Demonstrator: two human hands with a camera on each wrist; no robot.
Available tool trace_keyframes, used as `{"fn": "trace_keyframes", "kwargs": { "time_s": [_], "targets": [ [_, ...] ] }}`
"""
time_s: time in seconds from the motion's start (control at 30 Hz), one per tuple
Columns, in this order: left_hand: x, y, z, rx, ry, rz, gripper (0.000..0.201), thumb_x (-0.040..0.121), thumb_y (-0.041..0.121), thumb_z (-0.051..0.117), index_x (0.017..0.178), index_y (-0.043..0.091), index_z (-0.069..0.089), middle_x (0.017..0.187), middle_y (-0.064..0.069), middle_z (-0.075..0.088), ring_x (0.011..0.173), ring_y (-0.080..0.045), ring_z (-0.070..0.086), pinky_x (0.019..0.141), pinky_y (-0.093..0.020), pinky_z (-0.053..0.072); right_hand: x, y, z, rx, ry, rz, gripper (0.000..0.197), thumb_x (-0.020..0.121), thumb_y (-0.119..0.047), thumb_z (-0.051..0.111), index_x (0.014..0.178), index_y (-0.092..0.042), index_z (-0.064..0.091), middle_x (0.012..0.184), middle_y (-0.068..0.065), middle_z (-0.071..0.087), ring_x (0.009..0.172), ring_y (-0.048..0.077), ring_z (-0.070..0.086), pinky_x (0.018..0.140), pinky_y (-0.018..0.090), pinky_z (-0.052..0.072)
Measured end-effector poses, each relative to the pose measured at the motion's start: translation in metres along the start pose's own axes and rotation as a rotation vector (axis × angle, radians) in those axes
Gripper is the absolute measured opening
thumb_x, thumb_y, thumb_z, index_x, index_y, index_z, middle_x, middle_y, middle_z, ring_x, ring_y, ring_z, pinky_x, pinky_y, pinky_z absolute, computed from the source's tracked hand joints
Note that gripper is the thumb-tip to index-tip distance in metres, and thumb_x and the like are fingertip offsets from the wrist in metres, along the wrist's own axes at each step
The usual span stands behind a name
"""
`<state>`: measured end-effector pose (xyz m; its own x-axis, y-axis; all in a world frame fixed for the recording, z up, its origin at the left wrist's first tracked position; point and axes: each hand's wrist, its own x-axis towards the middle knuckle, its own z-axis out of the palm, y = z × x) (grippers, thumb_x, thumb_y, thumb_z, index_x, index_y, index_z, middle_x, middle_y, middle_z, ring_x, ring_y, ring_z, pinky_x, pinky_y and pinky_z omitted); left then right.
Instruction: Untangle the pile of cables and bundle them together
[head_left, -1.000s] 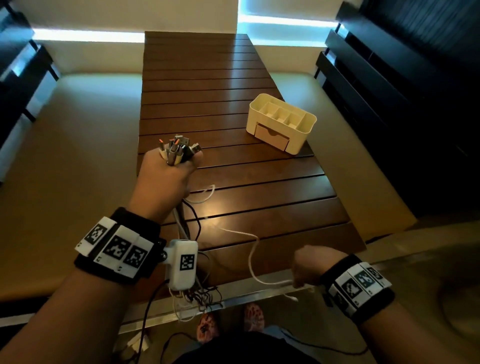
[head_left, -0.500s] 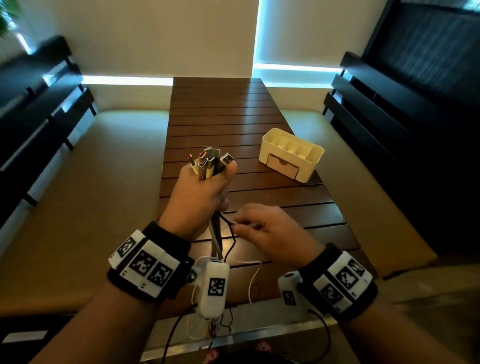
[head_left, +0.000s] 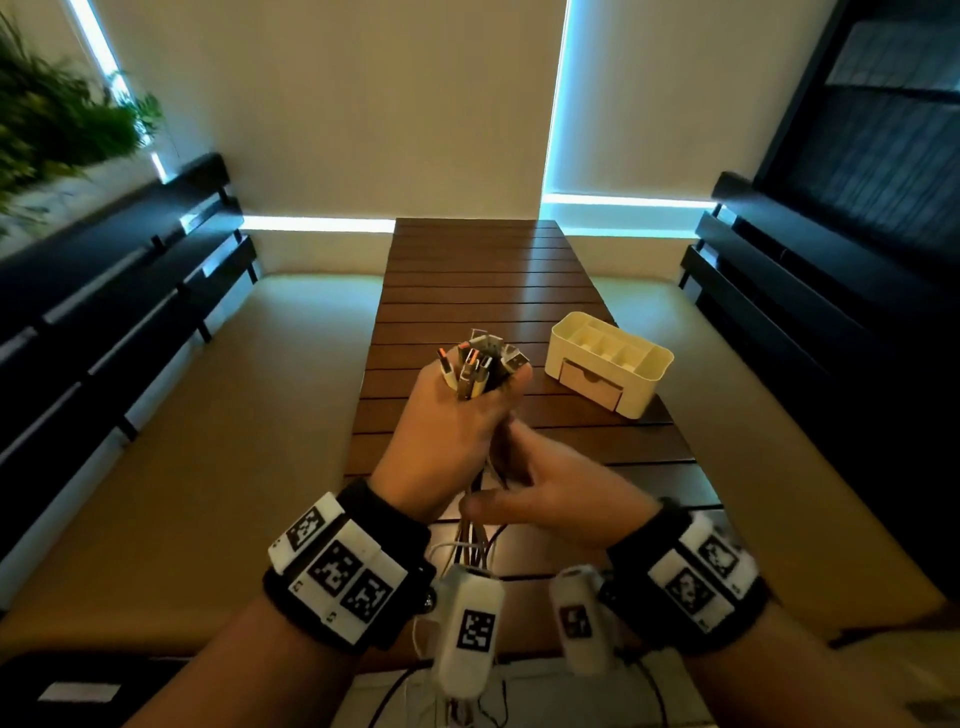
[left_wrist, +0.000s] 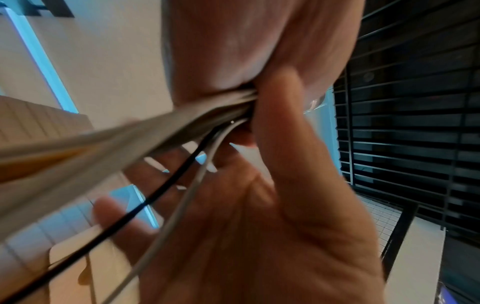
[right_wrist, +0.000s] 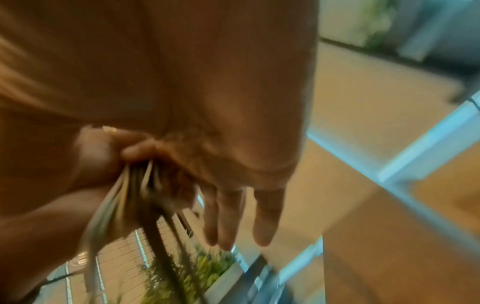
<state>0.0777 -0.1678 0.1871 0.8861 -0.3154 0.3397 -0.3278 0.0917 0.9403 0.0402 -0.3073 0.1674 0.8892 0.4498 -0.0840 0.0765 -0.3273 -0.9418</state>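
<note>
Metal-tipped cables (head_left: 475, 371) are standing gathered in the left hand (head_left: 447, 436), fist gripping them so ends align; right hand (head_left: 550, 499), fingers (right_wrist: 226, 222) loosely extended, is cupping the strands below.

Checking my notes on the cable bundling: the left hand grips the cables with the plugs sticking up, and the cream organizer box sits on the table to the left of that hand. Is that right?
Not quite. The head view shows the left hand gripping the cables with the plugs sticking up, but the cream organizer box sits on the table to the right of that hand, not the left.
</note>
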Motion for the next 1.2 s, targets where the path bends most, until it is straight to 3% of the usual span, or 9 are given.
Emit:
{"fn": "trace_keyframes", "kwargs": {
  "time_s": [0.17,0.27,0.43,0.6,0.73,0.83,0.93,1.1,1.2],
  "targets": [
    [0.003,-0.001,-0.002,-0.007,0.098,-0.064,0.016,0.089,0.033,0.067,0.082,0.020,0.061,0.063,0.011,0.058,0.066,-0.008,0.057,0.064,-0.029,0.048,0.003,0.019,0.017,0.148,0.127,-0.106,0.013,0.101,-0.024,0.052,0.105,-0.034,0.060,0.087,0.007,0.065,0.079,0.020,0.065,0.076,0.043,0.055],
    [0.005,-0.002,0.001,-0.077,0.099,-0.079,0.022,0.092,0.034,0.064,0.084,0.014,0.059,0.063,0.002,0.057,0.064,-0.013,0.057,0.060,-0.028,0.047,0.005,0.024,0.015,0.067,0.228,-0.151,0.015,0.100,-0.029,0.052,0.088,-0.024,0.060,0.067,-0.005,0.055,0.059,0.014,0.050,0.059,0.038,0.044],
    [0.002,-0.004,0.009,-0.248,0.047,-0.124,0.019,0.092,0.027,0.062,0.088,0.009,0.063,0.070,-0.008,0.064,0.069,-0.022,0.062,0.063,-0.028,0.053,0.005,0.028,0.001,0.036,0.240,-0.181,0.026,0.094,-0.042,0.051,0.099,-0.018,0.061,0.061,-0.009,0.051,0.054,0.010,0.043,0.054,0.033,0.037],
    [0.004,-0.015,0.014,-0.297,0.099,-0.175,0.023,0.085,0.035,0.064,0.087,0.012,0.062,0.058,-0.001,0.054,0.073,-0.028,0.065,0.067,-0.041,0.056,0.001,0.027,-0.017,-0.152,0.071,-0.057,0.012,0.099,-0.034,0.052,0.107,-0.030,0.061,0.090,-0.009,0.064,0.077,0.008,0.062,0.074,0.035,0.055],
    [0.007,-0.025,0.014,-0.286,0.095,-0.194,0.021,0.089,0.033,0.062,0.087,0.013,0.060,0.058,0.001,0.047,0.064,-0.031,0.052,0.059,-0.037,0.051,-0.003,0.018,-0.061,-0.337,0.136,-0.031,0.040,0.086,-0.050,0.056,0.121,-0.031,0.063,0.115,-0.023,0.058,0.104,-0.004,0.058,0.093,0.028,0.051],
    [0.008,-0.025,0.018,-0.180,0.026,-0.199,0.013,0.096,0.027,0.058,0.087,0.022,0.067,0.056,-0.001,0.045,0.052,-0.022,0.049,0.051,-0.031,0.047,-0.002,0.009,-0.076,-0.083,0.315,-0.140,0.052,0.088,-0.046,0.062,0.137,-0.031,0.051,0.124,-0.017,0.063,0.114,-0.004,0.059,0.098,0.027,0.051],
    [0.012,-0.025,0.027,-0.089,-0.053,-0.237,0.011,0.099,0.010,0.054,0.099,0.003,0.062,0.056,-0.002,0.047,0.047,-0.015,0.046,0.048,-0.029,0.044,0.006,0.003,-0.067,0.087,0.255,-0.271,0.062,0.093,-0.029,0.058,0.150,-0.025,0.034,0.139,-0.011,0.056,0.127,0.003,0.053,0.101,0.025,0.048],
    [0.019,-0.027,0.031,-0.011,-0.083,-0.211,0.019,0.096,0.005,0.053,0.079,0.013,0.059,0.056,-0.005,0.050,0.046,-0.021,0.046,0.046,-0.029,0.041,0.011,-0.003,-0.066,0.031,0.156,-0.321,0.046,0.099,-0.025,0.052,0.144,-0.020,0.047,0.124,0.001,0.061,0.078,0.020,0.070,0.066,0.034,0.059],
    [0.021,-0.030,0.034,-0.011,-0.057,-0.204,0.017,0.094,0.005,0.056,0.076,0.007,0.055,0.055,-0.006,0.048,0.045,-0.021,0.044,0.046,-0.030,0.040,0.014,-0.004,-0.075,-0.090,0.149,-0.317,0.044,0.100,-0.024,0.051,0.145,-0.021,0.048,0.129,-0.008,0.060,0.089,0.011,0.070,0.078,0.031,0.058]
  ]
}}
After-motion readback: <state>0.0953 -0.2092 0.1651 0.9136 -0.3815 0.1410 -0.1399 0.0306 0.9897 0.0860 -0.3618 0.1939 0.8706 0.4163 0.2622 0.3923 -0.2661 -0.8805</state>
